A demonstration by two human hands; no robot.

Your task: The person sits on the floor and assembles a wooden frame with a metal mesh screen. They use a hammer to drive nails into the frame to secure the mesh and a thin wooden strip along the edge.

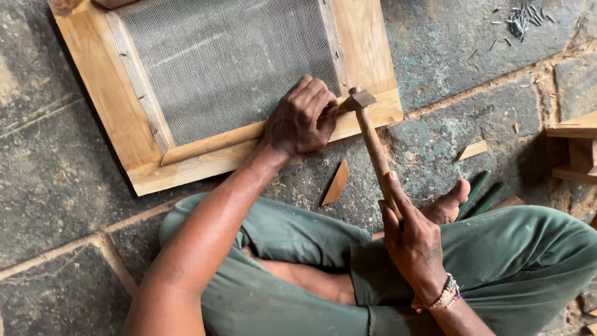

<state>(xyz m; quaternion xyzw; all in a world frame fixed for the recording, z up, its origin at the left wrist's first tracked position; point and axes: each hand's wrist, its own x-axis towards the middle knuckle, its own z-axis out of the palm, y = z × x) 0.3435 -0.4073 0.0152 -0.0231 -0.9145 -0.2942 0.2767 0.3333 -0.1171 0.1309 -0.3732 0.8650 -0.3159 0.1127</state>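
Observation:
A wooden frame (118, 112) with grey wire mesh (224, 56) stretched over it lies on the stone floor in front of me. My left hand (301, 118) presses on the frame's near rail, fingers pinched near its right corner, probably on a nail that I cannot make out. My right hand (413, 239) grips the wooden handle of a hammer (373, 143). The hammer's metal head rests at the frame's near right corner, right beside my left fingers. I sit cross-legged in green trousers (298, 261).
A small wooden wedge (336, 183) lies on the floor near my knee, another chip (472, 150) to the right. A pile of loose nails (521, 20) sits at the far right. Part of another wooden piece (575, 146) shows at the right edge.

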